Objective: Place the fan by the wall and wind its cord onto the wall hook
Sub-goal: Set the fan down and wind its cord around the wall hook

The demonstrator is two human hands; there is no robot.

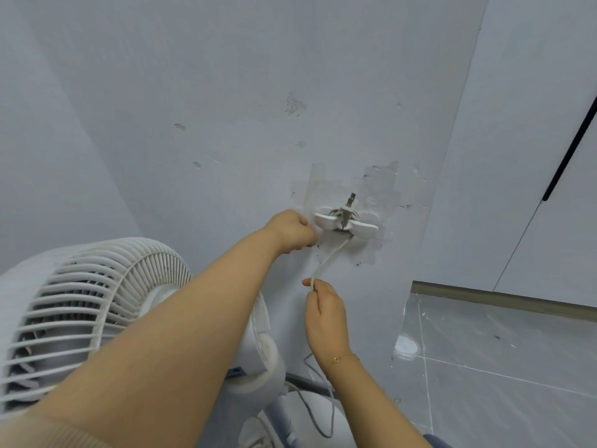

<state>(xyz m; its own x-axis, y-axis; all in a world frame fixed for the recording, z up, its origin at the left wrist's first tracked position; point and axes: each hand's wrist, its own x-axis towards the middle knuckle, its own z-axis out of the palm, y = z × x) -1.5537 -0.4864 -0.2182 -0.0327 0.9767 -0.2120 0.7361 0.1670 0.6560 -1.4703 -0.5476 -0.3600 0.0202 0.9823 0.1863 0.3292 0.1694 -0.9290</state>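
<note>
A white fan (90, 305) stands at the lower left, close to the pale wall. On the wall a white two-armed hook (345, 223) carries wound loops of the white cord, and the plug (349, 210) sticks up from its middle. A stretch of cord (329, 258) runs down from the hook to my right hand (324, 313), which pinches it just below. My left hand (292, 231) is at the hook's left arm with its fingers curled; what they hold is hidden. More cord hangs slack below my right wrist toward the fan's base.
The wall (226, 108) has scuffs and old tape patches around the hook. A grey tiled floor (500, 367) lies at the lower right, with a baseboard and white cabinet doors (533, 156) with a black handle beyond it.
</note>
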